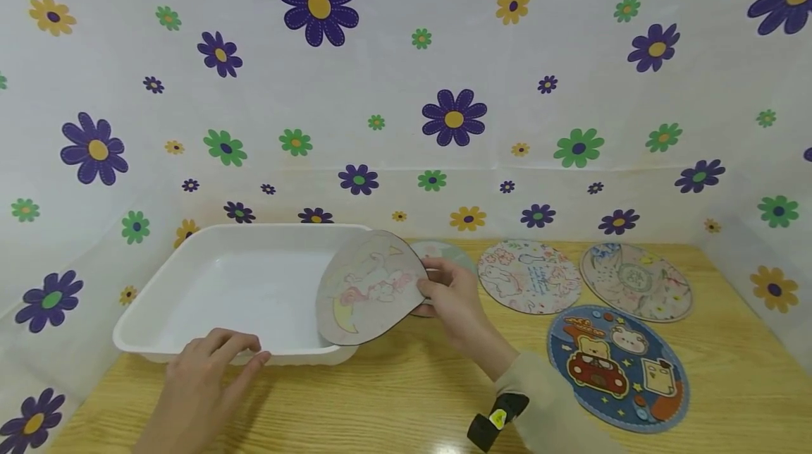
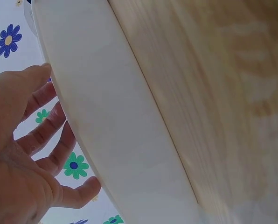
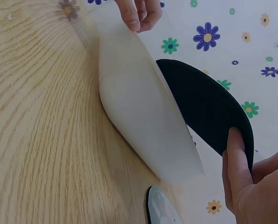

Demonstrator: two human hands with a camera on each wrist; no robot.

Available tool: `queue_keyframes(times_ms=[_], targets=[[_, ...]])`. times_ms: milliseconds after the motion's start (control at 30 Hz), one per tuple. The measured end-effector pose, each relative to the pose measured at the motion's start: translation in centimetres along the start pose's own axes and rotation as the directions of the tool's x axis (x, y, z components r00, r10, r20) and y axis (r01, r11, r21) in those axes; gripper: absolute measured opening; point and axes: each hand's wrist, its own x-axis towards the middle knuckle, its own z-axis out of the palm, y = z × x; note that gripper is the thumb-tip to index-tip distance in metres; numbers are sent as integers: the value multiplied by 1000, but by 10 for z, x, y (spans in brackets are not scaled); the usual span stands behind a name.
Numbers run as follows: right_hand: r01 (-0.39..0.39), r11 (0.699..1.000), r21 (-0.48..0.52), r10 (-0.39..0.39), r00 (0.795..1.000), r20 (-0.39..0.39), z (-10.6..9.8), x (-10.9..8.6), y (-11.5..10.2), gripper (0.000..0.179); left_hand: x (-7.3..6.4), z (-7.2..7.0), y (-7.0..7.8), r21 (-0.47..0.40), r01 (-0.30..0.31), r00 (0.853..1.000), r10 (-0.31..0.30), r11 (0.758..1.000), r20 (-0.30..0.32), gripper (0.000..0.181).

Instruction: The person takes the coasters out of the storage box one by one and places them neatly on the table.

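My right hand (image 1: 453,295) pinches the right edge of a round mat (image 1: 371,292) with a pale print of a pink-haired figure and a yellow moon. The mat is tilted over the right end of a white plastic tub (image 1: 241,285), overlapping its rim. In the right wrist view its plain black back (image 3: 204,102) shows, with my right hand (image 3: 255,186) at its edge. My left hand (image 1: 203,376) rests on the tub's near rim with its fingers loosely bent. In the left wrist view the fingertips of the left hand (image 2: 31,140) touch the rim.
Behind my right hand lies a partly hidden pale green mat (image 1: 453,251). Farther right are a rabbit-print mat (image 1: 529,278), a floral mat (image 1: 637,281) and a blue bear-and-car mat (image 1: 618,369) on the wooden table (image 1: 393,405). A flowered cloth (image 1: 380,73) hangs behind.
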Motion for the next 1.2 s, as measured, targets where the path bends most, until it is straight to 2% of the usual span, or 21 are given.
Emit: queue_keyframes(times_ms=[500,633,900,1200], targets=[[-38,999,3,38,999,-6,-15,-4,0,38,2,-3,3,10,68,995,-68,998,68,18],[-47,999,5,47,999,6,-20,-6,-2,37,1,-2,3,6,71,996,-71,997,62,19],[-63,998,-10,63,998,13,-28,-11,-5,36,-1,-2,1,11,41,999,-42,999,14,22],[-84,996,-25,84,996,-16,-39,-16,-6,40,1,-3,6,1,90,993,-90,996,74,18]])
